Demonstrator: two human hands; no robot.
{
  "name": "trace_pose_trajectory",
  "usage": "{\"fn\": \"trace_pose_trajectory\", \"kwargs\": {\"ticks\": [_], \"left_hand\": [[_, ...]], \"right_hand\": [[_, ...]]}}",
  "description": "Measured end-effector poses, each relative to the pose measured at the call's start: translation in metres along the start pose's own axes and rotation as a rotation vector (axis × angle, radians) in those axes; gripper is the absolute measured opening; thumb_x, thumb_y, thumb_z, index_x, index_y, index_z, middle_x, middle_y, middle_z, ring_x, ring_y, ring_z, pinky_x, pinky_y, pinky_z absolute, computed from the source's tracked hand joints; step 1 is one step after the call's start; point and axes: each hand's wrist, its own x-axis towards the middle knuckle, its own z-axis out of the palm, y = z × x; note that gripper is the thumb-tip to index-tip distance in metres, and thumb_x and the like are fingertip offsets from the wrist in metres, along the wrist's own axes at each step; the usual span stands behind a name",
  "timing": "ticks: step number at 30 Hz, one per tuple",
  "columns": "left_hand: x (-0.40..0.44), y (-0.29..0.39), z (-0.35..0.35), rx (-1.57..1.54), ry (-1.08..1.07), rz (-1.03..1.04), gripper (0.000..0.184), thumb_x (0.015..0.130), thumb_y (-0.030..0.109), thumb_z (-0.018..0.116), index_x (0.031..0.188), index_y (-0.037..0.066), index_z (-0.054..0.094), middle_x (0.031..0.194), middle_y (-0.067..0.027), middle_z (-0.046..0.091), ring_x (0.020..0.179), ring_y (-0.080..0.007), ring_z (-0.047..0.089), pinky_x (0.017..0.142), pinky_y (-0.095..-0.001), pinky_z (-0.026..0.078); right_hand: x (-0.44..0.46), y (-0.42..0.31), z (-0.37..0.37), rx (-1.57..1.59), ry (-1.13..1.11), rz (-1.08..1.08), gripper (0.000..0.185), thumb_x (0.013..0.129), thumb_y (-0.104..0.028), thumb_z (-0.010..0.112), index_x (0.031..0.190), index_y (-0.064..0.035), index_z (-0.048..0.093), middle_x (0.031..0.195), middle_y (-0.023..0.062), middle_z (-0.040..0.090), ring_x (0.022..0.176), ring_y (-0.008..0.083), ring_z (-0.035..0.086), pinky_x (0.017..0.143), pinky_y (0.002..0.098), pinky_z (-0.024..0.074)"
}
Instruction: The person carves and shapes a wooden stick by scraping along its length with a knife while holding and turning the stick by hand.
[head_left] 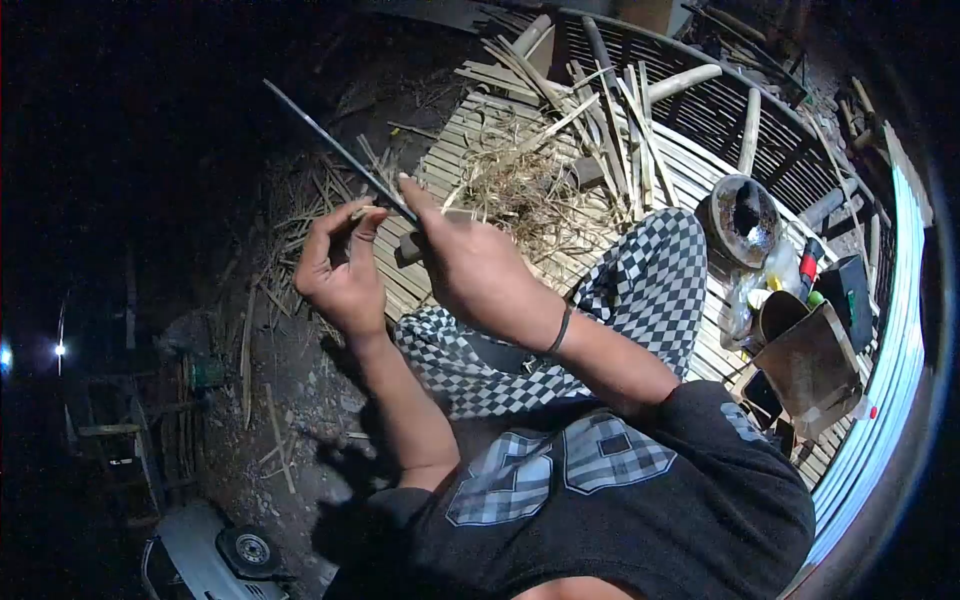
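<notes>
My right hand (475,265) is closed around a long knife (335,145), its narrow dark blade seen nearly edge-on and slanting to the upper left. The thumb lies along the blade's base. Beside it, my left hand (345,275) pinches thumb and fingers together close to the blade. A small pale bit shows at those fingertips, too small to name. Under the right hand a blunt brownish end (408,248) sticks out; what it belongs to is hidden. Beyond my hands, a heap of bamboo shavings (525,190) covers part of the slatted bamboo platform (450,150).
Split bamboo strips (640,150) lie at the platform's far side. To the right stand a round metal pot (743,220), a plastic bag (780,270) and a brown open container (808,370). More scraps litter the dark ground (290,370); a vehicle wheel (250,550) shows at lower left.
</notes>
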Motion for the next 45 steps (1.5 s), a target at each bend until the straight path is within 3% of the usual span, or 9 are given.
{"fn": "trace_pose_trajectory", "kwargs": {"ticks": [2,7,10,13,17,24,32,38,45], "left_hand": [[0.000,-0.003,-0.002,0.069,0.010,0.034,0.012,0.082,-0.003,0.073,0.092,-0.003,0.066,0.090,-0.0082,0.070,0.085,-0.0134,0.066,0.078,-0.0271,0.054],[-0.002,-0.008,-0.007,-0.153,0.047,-0.099,0.012,0.082,0.000,0.074,0.092,-0.002,0.069,0.092,-0.0074,0.071,0.087,-0.0140,0.064,0.084,-0.0294,0.051],[-0.003,-0.011,-0.010,-0.009,0.042,0.001,0.011,0.083,0.002,0.073,0.092,-0.002,0.068,0.092,-0.0076,0.071,0.085,-0.0148,0.065,0.083,-0.0298,0.052],[-0.006,-0.016,-0.010,-0.093,0.057,-0.059,0.010,0.084,0.001,0.072,0.092,-0.002,0.068,0.092,-0.0077,0.071,0.086,-0.0146,0.065,0.084,-0.0299,0.051],[-0.010,-0.039,0.003,0.032,-0.026,0.097,0.009,0.086,-0.006,0.067,0.095,-0.006,0.065,0.091,-0.0079,0.068,0.084,-0.0135,0.063,0.079,-0.0269,0.052],[-0.019,-0.037,-0.001,0.014,0.075,-0.076,0.011,0.086,-0.006,0.067,0.097,-0.008,0.065,0.092,-0.0104,0.069,0.084,-0.0153,0.065,0.081,-0.0284,0.054],[-0.004,-0.015,-0.020,0.014,0.179,0.081,0.015,0.083,-0.005,0.071,0.097,-0.006,0.066,0.093,-0.0135,0.070,0.085,-0.0173,0.066,0.081,-0.0305,0.055],[-0.002,-0.029,-0.011,-0.099,0.186,-0.058,0.013,0.083,-0.005,0.071,0.095,-0.006,0.066,0.094,-0.0122,0.069,0.086,-0.0164,0.065,0.082,-0.0296,0.054],[-0.001,-0.024,-0.015,0.032,0.103,0.014,0.012,0.084,-0.003,0.071,0.095,-0.006,0.066,0.095,-0.0119,0.069,0.086,-0.0162,0.065,0.081,-0.0296,0.055]], "right_hand": [[0.005,-0.015,-0.011,-0.123,-0.150,0.112,0.078,0.079,-0.003,0.055,0.149,0.0025,0.020,0.070,0.0232,0.064,0.063,0.0401,0.065,0.058,0.0513,0.0506],[0.000,-0.003,0.010,-0.092,-0.065,0.073,0.080,0.079,-0.004,0.054,0.149,0.0042,0.017,0.064,0.0217,0.063,0.060,0.0403,0.064,0.055,0.0511,0.0508],[-0.002,-0.009,0.010,-0.131,-0.082,0.073,0.063,0.081,-0.004,0.053,0.138,0.0093,0.030,0.064,0.0207,0.063,0.059,0.0397,0.065,0.053,0.0500,0.0509],[-0.009,-0.008,0.016,-0.119,-0.061,0.118,0.024,0.085,-0.006,0.050,0.105,0.0035,0.043,0.066,0.0229,0.064,0.060,0.0396,0.066,0.052,0.0492,0.0516],[-0.010,0.011,0.020,-0.170,-0.147,0.129,0.027,0.084,-0.004,0.050,0.108,0.0053,0.041,0.067,0.0238,0.064,0.063,0.0410,0.066,0.054,0.0504,0.0520],[-0.010,0.010,0.025,-0.086,-0.142,0.172,0.031,0.080,-0.002,0.055,0.106,0.0038,0.040,0.066,0.0242,0.063,0.065,0.0435,0.065,0.056,0.0527,0.0514],[-0.007,-0.007,0.024,-0.015,-0.106,0.138,0.030,0.083,-0.004,0.055,0.108,0.0001,0.038,0.066,0.0236,0.061,0.064,0.0446,0.061,0.056,0.0544,0.0465],[-0.002,0.003,0.029,-0.023,-0.077,0.130,0.029,0.084,-0.006,0.057,0.106,0.0003,0.039,0.062,0.0234,0.059,0.061,0.0442,0.061,0.055,0.0542,0.0471],[0.002,-0.010,0.017,0.005,-0.099,0.105,0.030,0.083,-0.007,0.058,0.107,0.0007,0.041,0.064,0.0244,0.059,0.063,0.0449,0.061,0.058,0.0544,0.0476]]}}
